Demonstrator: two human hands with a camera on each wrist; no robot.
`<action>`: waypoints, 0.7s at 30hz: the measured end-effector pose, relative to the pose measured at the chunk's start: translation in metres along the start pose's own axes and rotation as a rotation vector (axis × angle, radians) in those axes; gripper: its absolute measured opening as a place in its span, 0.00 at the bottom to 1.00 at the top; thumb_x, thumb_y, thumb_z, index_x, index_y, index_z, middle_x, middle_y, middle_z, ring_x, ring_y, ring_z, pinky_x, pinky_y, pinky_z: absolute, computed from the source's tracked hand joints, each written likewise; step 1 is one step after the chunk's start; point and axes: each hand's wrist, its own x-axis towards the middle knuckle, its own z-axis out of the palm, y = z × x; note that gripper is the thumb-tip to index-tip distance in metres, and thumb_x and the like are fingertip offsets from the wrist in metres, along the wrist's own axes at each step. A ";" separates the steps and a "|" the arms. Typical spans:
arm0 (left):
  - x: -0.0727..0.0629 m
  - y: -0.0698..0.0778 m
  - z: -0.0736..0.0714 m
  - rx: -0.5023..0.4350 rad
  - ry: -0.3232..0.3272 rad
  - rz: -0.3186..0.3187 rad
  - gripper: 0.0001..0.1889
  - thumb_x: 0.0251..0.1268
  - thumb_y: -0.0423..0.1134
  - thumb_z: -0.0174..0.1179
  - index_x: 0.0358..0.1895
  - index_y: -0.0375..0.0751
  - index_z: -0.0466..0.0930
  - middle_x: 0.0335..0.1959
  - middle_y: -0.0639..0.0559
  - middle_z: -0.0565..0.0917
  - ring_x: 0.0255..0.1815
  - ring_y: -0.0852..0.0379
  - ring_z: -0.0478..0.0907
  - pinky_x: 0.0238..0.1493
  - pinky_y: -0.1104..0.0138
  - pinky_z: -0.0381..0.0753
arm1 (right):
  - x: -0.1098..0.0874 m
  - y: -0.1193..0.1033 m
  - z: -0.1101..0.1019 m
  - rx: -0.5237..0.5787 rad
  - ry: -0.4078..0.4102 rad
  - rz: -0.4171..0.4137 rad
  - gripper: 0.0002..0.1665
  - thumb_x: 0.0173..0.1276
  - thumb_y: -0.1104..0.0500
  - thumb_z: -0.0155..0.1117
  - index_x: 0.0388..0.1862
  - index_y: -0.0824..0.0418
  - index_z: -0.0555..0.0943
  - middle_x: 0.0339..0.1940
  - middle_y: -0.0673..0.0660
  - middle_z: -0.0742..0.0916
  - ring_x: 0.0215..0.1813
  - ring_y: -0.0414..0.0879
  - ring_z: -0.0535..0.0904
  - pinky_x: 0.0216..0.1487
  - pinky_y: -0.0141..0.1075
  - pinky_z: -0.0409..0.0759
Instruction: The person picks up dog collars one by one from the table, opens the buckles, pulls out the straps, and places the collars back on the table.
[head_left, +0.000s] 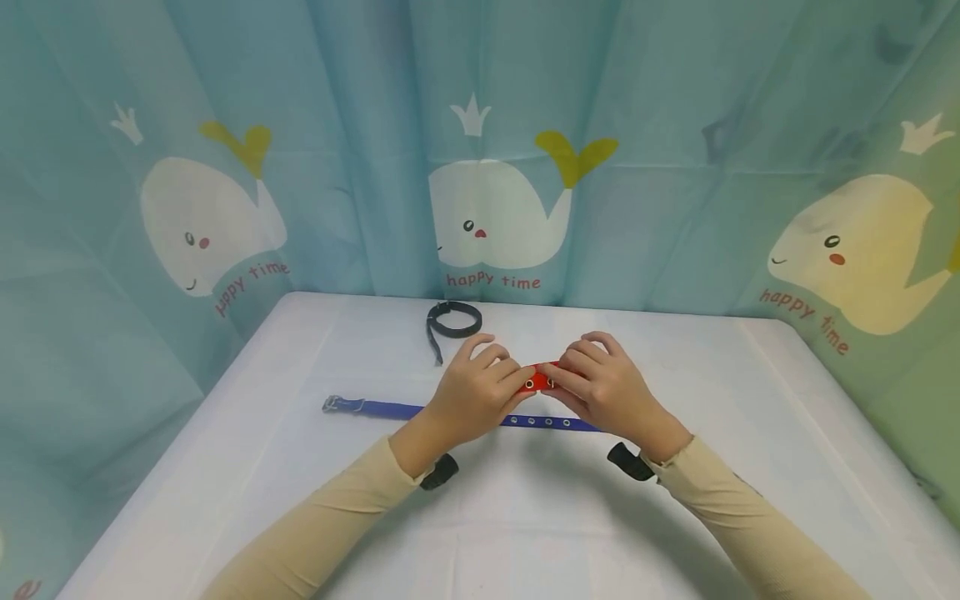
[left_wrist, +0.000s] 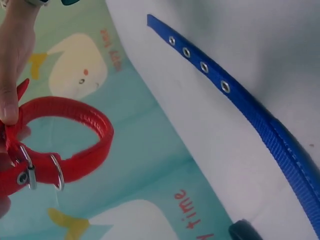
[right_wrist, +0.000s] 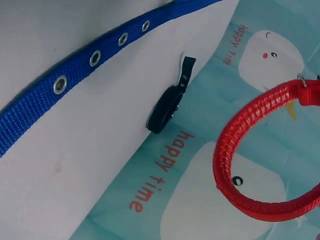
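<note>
Both hands hold a red collar [head_left: 542, 379] above the table, fingertips nearly meeting in the head view. My left hand [head_left: 480, 390] pinches it from the left, my right hand [head_left: 600, 385] from the right. In the left wrist view the red collar [left_wrist: 95, 125] forms a round loop, with a metal buckle [left_wrist: 31, 167] and a ring beside the fingers; a pointed red strap end sticks up near a thumb. The right wrist view shows the loop's padded band [right_wrist: 225, 155]. Below the hands a blue collar [head_left: 390, 410] lies stretched out, its metal eyelets to the right.
A black collar [head_left: 456, 332] lies coiled near the table's back edge, its tail toward the front. White cloth covers the table [head_left: 315, 350]. A teal curtain [head_left: 360, 167] with printed whales hangs behind and along the sides. Dark straps [head_left: 628, 462] hang at both wrists.
</note>
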 end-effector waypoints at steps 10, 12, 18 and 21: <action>0.000 -0.002 0.000 -0.023 0.013 -0.014 0.13 0.54 0.51 0.66 0.38 0.48 0.86 0.30 0.57 0.87 0.36 0.58 0.80 0.54 0.58 0.76 | 0.002 0.000 -0.002 0.013 0.002 -0.009 0.21 0.71 0.48 0.53 0.39 0.62 0.86 0.25 0.55 0.84 0.32 0.49 0.79 0.46 0.49 0.78; 0.001 -0.001 0.000 -0.023 0.020 -0.007 0.14 0.54 0.52 0.66 0.38 0.48 0.87 0.30 0.57 0.87 0.35 0.58 0.80 0.54 0.58 0.76 | 0.004 -0.001 -0.001 0.016 0.006 -0.020 0.20 0.71 0.49 0.54 0.39 0.62 0.86 0.25 0.55 0.84 0.32 0.49 0.79 0.45 0.49 0.78; 0.000 0.000 -0.003 -0.010 0.073 0.018 0.14 0.52 0.51 0.68 0.37 0.47 0.88 0.29 0.56 0.87 0.33 0.59 0.79 0.53 0.58 0.76 | 0.005 0.001 -0.001 0.020 0.009 0.004 0.14 0.55 0.55 0.72 0.38 0.62 0.87 0.26 0.57 0.85 0.32 0.51 0.79 0.42 0.49 0.79; -0.001 -0.001 -0.004 -0.018 0.083 0.014 0.14 0.51 0.50 0.69 0.37 0.46 0.88 0.30 0.55 0.88 0.33 0.58 0.79 0.52 0.58 0.77 | 0.004 0.002 -0.002 0.018 0.001 0.019 0.18 0.47 0.57 0.77 0.37 0.62 0.87 0.26 0.57 0.85 0.32 0.51 0.79 0.42 0.49 0.79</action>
